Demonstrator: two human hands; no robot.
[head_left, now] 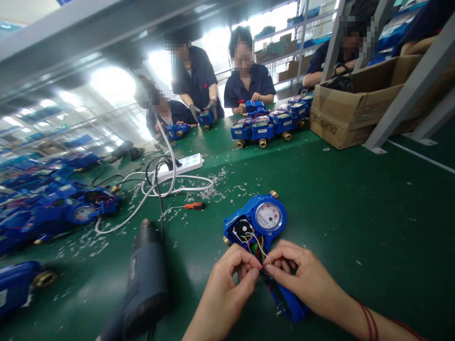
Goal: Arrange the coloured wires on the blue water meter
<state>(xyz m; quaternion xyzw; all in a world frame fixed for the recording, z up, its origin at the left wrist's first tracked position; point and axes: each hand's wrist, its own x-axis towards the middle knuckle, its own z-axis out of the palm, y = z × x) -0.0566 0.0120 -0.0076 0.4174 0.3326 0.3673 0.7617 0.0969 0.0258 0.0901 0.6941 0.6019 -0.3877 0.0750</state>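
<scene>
I am pinching the thin wires (256,245) between thumb and forefinger of both my left hand (227,279) and my right hand (302,277), with the fingertips nearly meeting. The wires are trailing from the opened blue water meter (261,220), which is lying just beyond my fingers. A heat gun (145,284) is lying to the left of my left fingers.

free: green table (355,213) right of meter (269,216) | blocked left: heat gun (145,279), cable (142,201), screwdriver (194,206)
</scene>
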